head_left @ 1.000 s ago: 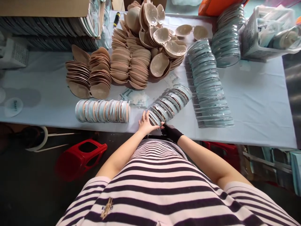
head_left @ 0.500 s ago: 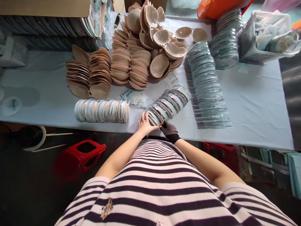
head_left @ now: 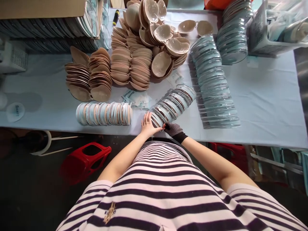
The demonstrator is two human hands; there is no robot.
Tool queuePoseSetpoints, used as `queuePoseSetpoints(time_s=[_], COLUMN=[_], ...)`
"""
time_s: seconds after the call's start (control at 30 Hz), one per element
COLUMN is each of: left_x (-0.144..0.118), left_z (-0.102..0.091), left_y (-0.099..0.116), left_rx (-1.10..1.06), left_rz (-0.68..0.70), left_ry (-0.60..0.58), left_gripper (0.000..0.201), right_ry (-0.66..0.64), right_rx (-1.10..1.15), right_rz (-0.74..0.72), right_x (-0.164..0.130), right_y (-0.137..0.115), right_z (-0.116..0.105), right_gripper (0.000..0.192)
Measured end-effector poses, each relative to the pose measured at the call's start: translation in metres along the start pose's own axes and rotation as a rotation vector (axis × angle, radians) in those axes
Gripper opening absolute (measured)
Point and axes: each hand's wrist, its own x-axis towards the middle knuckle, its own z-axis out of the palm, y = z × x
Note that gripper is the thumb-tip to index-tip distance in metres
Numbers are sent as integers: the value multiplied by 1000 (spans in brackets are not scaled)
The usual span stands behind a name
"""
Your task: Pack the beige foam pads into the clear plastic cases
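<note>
Case row (head_left: 173, 104) betw. filled row (head_left: 104, 113) left, stack (head_left: 214, 86) right; cups (head_left: 131, 67) behind.

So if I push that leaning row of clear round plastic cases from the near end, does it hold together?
Probably not rigidly: the row of clear round plastic cases stands on edge, slanted, so discs may slide or topple. They look thin and glossy, likely light and slippery. Both the bare left hand and gloved right hand brace its near end.

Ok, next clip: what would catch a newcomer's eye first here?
Probably the heap of beige cups stacked in overlapping rows across the far middle of the blue table. Next, the two hands at the near edge: the bare left hand and the right hand in a dark glove both touch the near end of a slanted row of clear round cases. A longer row of clear cases lies to its right.
</note>
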Motion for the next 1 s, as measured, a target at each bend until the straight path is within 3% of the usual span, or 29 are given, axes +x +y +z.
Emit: queuePoseSetpoints(time_s=[0.27,0.43,0.57,0.7,0.8,0.9,1.0], left_x=[5,4,4,5,6,6,5], left_z=[-10,-11,-11,-10,-10,-11,-9], left_y=[0,1,0,0,5,10,13], left_rx=[-44,-56,-51,-32,-24,-23,-20], left_rz=[-12,-15,-5,-12,-40,-70,-83], left_ry=[-43,-41,-47,-48,-70,-109,-109], left_gripper=[118,118,118,119,124,130,134], right_ry=[-11,9,-5,-37,-67,-114,-124], right_rx=[-325,-378,-356,-344,-411,-526,-586], right_rz=[-76,11,-15,-94,-243,-426,-482], right_x=[-5,-11,-12,-8,2,25,61], right_y=[-5,-16,-13,-8,-14,-32,-57], right_z=[-1,6,6,-2,-16,-36,-49], right_gripper=[27,28,32,30,30,32,29])
